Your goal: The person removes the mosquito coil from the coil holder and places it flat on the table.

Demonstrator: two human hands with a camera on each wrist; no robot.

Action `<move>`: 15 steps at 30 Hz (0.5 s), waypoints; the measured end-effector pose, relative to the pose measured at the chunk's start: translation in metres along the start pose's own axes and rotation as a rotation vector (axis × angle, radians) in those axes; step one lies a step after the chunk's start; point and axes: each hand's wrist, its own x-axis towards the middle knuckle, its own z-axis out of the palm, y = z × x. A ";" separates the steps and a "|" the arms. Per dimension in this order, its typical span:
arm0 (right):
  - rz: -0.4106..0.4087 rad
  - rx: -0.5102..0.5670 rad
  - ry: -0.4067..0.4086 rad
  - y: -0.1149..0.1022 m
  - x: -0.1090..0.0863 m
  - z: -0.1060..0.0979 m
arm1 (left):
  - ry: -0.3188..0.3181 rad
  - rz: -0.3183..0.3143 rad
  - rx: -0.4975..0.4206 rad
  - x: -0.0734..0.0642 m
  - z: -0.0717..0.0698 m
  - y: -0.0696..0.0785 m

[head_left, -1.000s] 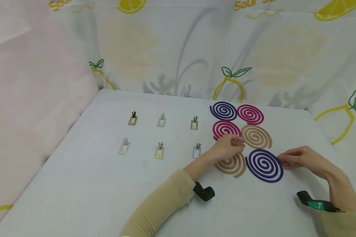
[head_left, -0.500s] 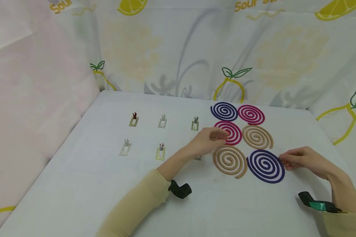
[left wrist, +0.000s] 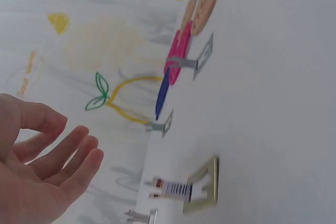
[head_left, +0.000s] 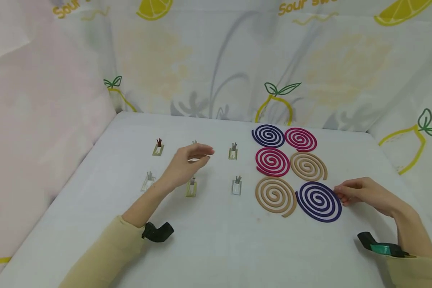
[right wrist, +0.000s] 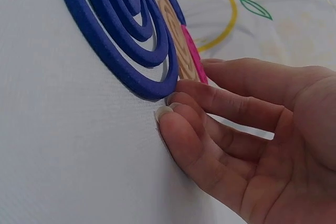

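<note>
In the head view my left hand (head_left: 185,166) hovers over the small metal coil stands, its thumb and fingers apart with nothing between them. It hides most of the back middle stand (head_left: 194,142). The front middle stand (head_left: 191,187) lies just below it. In the left wrist view a gold stand (left wrist: 202,187) with upright prongs is nearest. My right hand (head_left: 367,194) rests beside the nearer blue mosquito coil (head_left: 319,200). In the right wrist view its loosely bent fingertips (right wrist: 181,129) are at the coil's edge, not visibly gripping it.
A tan coil (head_left: 273,196) lies left of the nearer blue one. Behind are a pink coil (head_left: 272,162), another tan coil (head_left: 308,166), another blue coil (head_left: 268,136) and another pink coil (head_left: 300,139). More stands include the front right stand (head_left: 236,186). A printed curtain (head_left: 216,60) backs the table.
My left hand has moved left from above the tan and pink coils to above the stands, uncovering those coils. My right hand has stayed at the blue coil's edge.
</note>
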 end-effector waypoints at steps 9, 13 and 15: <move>-0.011 0.011 0.010 -0.006 0.003 0.000 | 0.227 0.005 0.179 -0.037 -0.064 -0.027; -0.011 0.005 0.022 -0.008 0.002 -0.001 | 0.297 -0.008 0.277 -0.051 -0.086 -0.041; -0.017 -0.002 0.029 -0.010 0.000 -0.002 | 0.326 -0.020 0.322 -0.059 -0.095 -0.047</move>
